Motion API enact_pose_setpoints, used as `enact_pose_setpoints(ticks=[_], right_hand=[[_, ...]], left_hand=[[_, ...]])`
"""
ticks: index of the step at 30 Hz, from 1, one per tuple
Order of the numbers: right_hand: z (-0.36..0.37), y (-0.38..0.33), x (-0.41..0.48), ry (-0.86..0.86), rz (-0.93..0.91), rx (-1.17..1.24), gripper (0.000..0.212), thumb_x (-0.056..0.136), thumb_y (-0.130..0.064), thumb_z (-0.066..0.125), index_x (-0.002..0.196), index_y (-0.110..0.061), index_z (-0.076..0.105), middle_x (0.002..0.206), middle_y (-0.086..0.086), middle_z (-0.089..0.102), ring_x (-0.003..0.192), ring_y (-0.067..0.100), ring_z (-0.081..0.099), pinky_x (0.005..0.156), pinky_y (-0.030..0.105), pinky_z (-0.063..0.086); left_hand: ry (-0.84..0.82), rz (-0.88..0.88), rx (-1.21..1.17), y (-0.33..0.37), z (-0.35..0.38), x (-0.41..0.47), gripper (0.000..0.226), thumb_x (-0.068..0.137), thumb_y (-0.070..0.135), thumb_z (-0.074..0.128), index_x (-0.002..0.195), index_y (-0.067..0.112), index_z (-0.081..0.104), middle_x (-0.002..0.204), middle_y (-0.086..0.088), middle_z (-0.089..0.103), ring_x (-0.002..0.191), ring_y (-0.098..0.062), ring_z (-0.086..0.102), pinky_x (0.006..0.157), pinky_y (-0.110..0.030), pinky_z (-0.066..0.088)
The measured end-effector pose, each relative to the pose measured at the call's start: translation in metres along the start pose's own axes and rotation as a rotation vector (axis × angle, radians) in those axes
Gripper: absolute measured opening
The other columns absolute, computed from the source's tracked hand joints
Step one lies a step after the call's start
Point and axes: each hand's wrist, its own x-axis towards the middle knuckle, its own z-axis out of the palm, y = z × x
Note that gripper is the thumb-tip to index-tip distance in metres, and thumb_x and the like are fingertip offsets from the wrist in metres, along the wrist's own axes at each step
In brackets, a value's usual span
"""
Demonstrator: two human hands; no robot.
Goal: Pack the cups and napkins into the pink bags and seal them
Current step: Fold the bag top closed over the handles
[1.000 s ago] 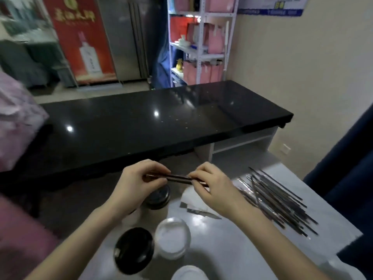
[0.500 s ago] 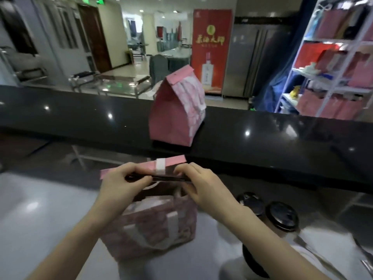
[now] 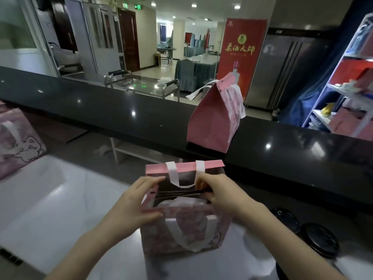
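work table (image 3: pixel 50 199): pale, glossy, nearest surface
on it, middle: open pink bag (image 3: pixel 181 229), upright, white handles
on it, right: black-lidded cups (image 3: pixel 319 241), two, side by side, near the bag
left edge: second pink bag (image 3: pixel 18 142), cut off by frame, support unclear
black counter (image 3: pixel 121 118): behind the table, higher
on it: sealed pink bag (image 3: pixel 212 122), upright, top folded over

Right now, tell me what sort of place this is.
Probably a restaurant or banquet hall's packing station: a long black counter, cloth-covered tables in the hall beyond, and a red banner showing a bottle.
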Motion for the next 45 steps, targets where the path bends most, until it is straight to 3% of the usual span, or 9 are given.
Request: enact_pose_setpoints(ticks=[4,9,14,23,27,32,37,41,45], right_hand=[[0.003,0.011,-0.005,0.004,0.057,-0.031,0.032,0.082,-0.003,0.057,0.095,-0.032,0.052,0.096,-0.011,0.064,0.089,0.014,0.059,0.076,0.039,0.053],[0.009,0.015,-0.004,-0.059,0.069,0.018,0.042,0.073,0.004,0.056,0.098,-0.029,0.059,0.103,-0.011,0.062,0.095,0.011,0.061,0.08,0.034,0.054],[0.008,0.019,-0.003,-0.05,-0.03,0.053,0.04,0.075,-0.012,0.069,0.111,-0.03,0.063,0.122,-0.018,0.05,0.109,0.002,0.051,0.091,0.021,0.047],[0.007,0.026,0.025,0.153,-0.081,-0.419,0.046,0.091,-0.03,0.055,0.137,-0.027,0.051,0.156,0.002,0.028,0.144,0.023,0.019,0.119,0.039,0.015],[0.002,0.026,0.049,0.11,-0.007,-0.403,0.054,0.087,-0.022,0.059,0.138,-0.025,0.045,0.141,0.001,0.047,0.133,0.024,0.037,0.112,0.038,0.024],[0.006,0.025,0.058,0.297,0.055,-0.37,0.022,0.094,-0.02,0.05,0.114,-0.019,0.059,0.097,0.001,0.063,0.094,0.024,0.054,0.086,0.035,0.037],[0.018,0.026,0.043,0.47,0.035,-0.209,0.012,0.093,-0.014,0.056,0.091,-0.009,0.067,0.079,0.004,0.062,0.076,0.026,0.054,0.075,0.036,0.037],[0.02,0.03,0.026,0.418,-0.046,-0.171,0.009,0.093,-0.016,0.057,0.092,-0.013,0.066,0.082,-0.001,0.061,0.076,0.019,0.051,0.082,0.035,0.041],[0.012,0.041,0.014,0.215,-0.058,-0.185,0.024,0.093,-0.041,0.054,0.109,-0.026,0.065,0.104,-0.011,0.061,0.095,0.011,0.047,0.093,0.031,0.037]], left_hand=[[0.063,0.023,0.103,-0.007,0.004,0.0,0.057,0.071,0.017,0.083,0.114,0.044,0.058,0.119,0.028,0.048,0.11,0.01,0.048,0.086,-0.005,0.044],[0.063,0.003,0.037,-0.007,0.004,0.001,0.083,0.068,0.013,0.083,0.129,0.053,0.043,0.115,0.032,0.048,0.106,0.008,0.052,0.071,-0.007,0.049],[0.049,0.001,0.062,-0.007,0.004,0.002,0.082,0.069,0.017,0.083,0.126,0.057,0.04,0.113,0.034,0.046,0.103,0.006,0.052,0.074,-0.01,0.051],[0.082,-0.036,0.055,-0.012,0.001,0.027,0.089,0.069,0.009,0.08,0.131,0.054,0.037,0.139,0.026,0.025,0.097,0.003,0.055,0.074,-0.013,0.053],[0.074,-0.146,-0.001,-0.017,0.001,0.049,0.098,0.067,0.013,0.084,0.137,0.055,0.03,0.15,0.029,0.005,0.089,-0.003,0.059,0.063,-0.012,0.052],[0.106,-0.162,-0.148,-0.026,0.008,0.065,0.096,0.069,-0.007,0.075,0.141,0.044,0.037,0.152,0.017,0.022,0.075,-0.003,0.068,0.058,-0.015,0.053],[0.14,-0.149,-0.009,-0.035,0.011,0.065,0.074,0.069,0.003,0.078,0.128,0.04,0.05,0.12,0.016,0.052,0.1,-0.002,0.056,0.075,-0.007,0.048],[0.15,-0.137,0.22,-0.035,0.015,0.062,0.031,0.073,0.014,0.075,0.093,0.036,0.065,0.085,0.021,0.055,0.086,-0.004,0.052,0.072,-0.025,0.05],[0.151,-0.163,0.256,-0.037,0.018,0.058,0.022,0.078,0.012,0.074,0.08,0.032,0.067,0.081,0.018,0.057,0.082,-0.008,0.053,0.07,-0.03,0.054]])
